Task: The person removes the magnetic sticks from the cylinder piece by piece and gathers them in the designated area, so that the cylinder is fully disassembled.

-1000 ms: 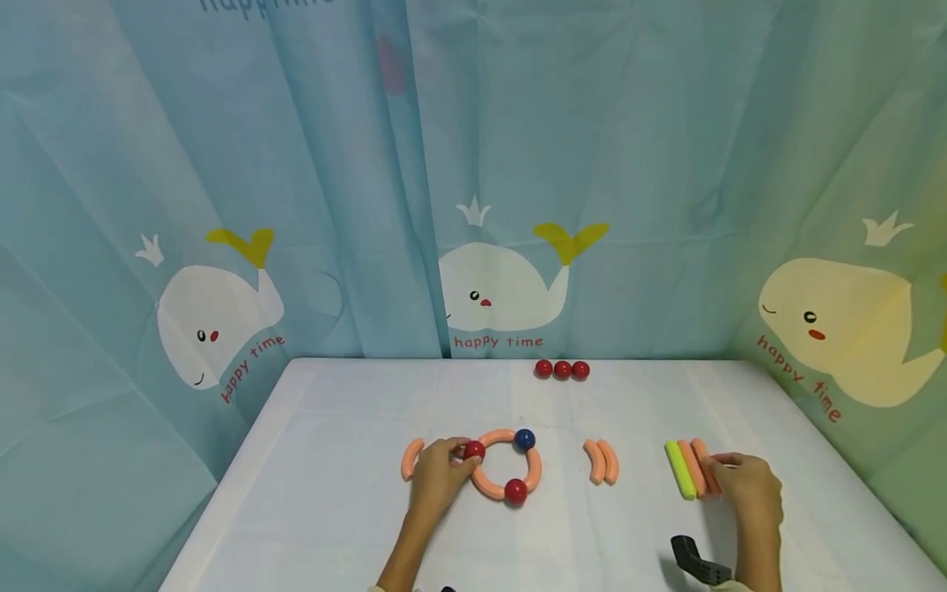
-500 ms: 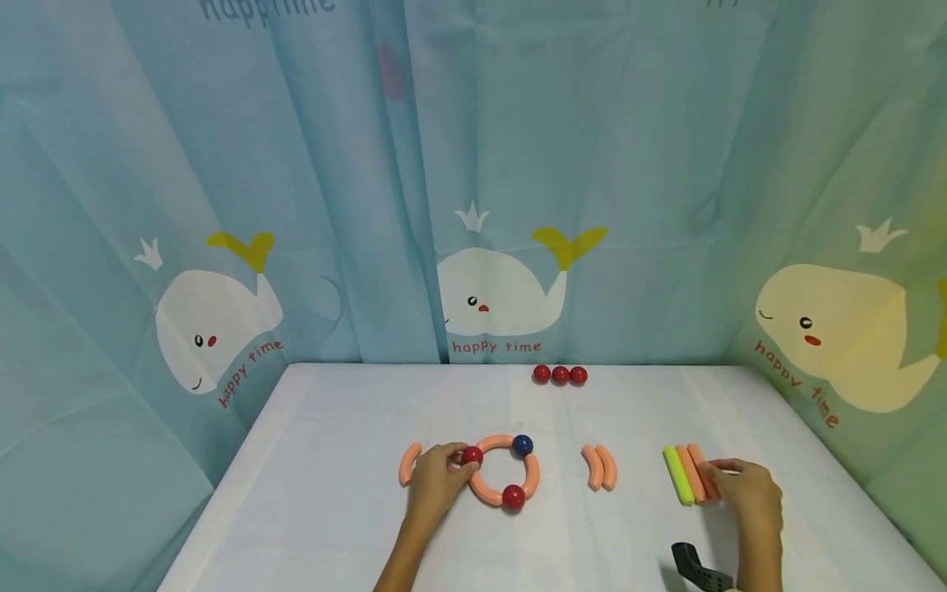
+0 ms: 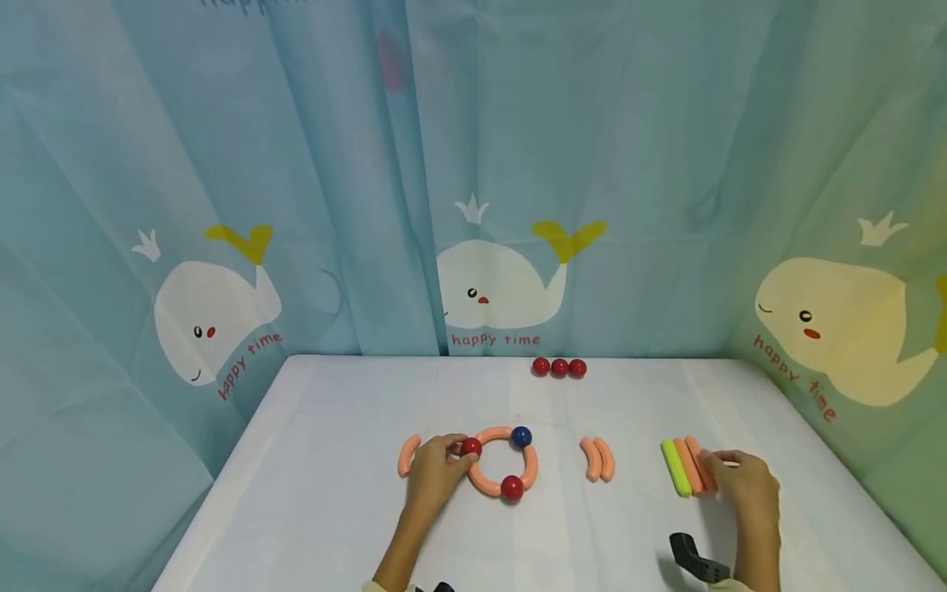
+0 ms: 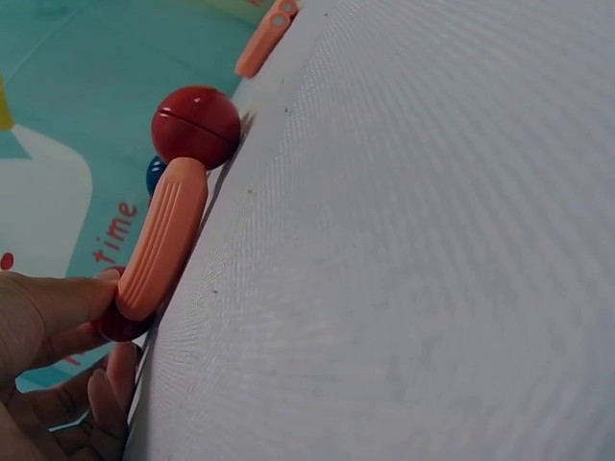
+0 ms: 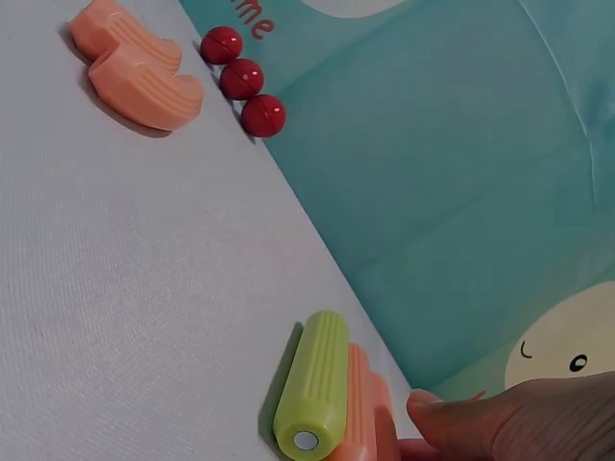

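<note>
In the head view my left hand (image 3: 435, 470) pinches a red ball (image 3: 470, 447) between thumb and fingers. The ball sits on a ring of curved orange rods (image 3: 486, 485), with another red ball (image 3: 512, 487) and a blue ball (image 3: 521, 437). In the left wrist view, a ridged curved rod (image 4: 165, 240) runs from the held ball to the other red ball (image 4: 196, 127). My right hand (image 3: 749, 485) grips the rightmost straight orange rod at the edge of a row. Beside it lie another orange rod (image 3: 688, 467) and a green rod (image 3: 676, 469) with a silver end.
Three red balls (image 3: 559, 367) line the back edge of the white table (image 3: 333, 526). Two curved orange rods (image 3: 598, 460) lie right of the ring, and another curved rod (image 3: 408, 456) lies beyond the left hand. A black curved piece (image 3: 695, 561) shows near the right wrist.
The head view has shifted slightly up and down. Both hands keep their places on the red ball and the orange rod, and the ring looks the same.
</note>
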Action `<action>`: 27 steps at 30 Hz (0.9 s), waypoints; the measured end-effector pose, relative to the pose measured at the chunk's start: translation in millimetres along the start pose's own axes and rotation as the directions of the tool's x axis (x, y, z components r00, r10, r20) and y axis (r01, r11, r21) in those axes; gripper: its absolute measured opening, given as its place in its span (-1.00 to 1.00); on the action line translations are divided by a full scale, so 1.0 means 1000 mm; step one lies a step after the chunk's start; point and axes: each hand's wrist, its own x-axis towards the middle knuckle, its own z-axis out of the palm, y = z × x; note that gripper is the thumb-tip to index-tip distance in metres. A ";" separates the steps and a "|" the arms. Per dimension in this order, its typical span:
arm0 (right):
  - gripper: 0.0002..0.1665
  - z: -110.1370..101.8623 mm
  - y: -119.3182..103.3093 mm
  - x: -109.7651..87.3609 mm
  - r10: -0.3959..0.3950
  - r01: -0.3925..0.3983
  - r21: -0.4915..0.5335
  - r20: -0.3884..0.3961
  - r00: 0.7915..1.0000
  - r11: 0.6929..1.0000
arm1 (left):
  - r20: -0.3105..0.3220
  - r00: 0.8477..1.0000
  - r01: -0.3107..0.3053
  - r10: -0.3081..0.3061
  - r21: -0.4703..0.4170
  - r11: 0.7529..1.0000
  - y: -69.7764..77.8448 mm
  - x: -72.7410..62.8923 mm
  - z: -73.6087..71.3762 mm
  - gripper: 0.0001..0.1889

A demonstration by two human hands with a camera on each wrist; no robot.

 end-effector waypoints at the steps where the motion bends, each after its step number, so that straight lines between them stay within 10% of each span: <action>1: -0.35 -0.001 0.000 0.000 -0.009 0.009 -0.003 -0.004 1.000 1.000 | 0.000 1.000 -0.004 0.004 -0.001 1.000 0.000 0.001 0.000 -0.65; 27: -0.24 -0.001 -0.016 0.006 -0.020 0.020 0.023 0.017 1.000 1.000 | -0.013 0.999 -0.036 0.036 0.012 0.999 -0.002 0.018 -0.010 -0.67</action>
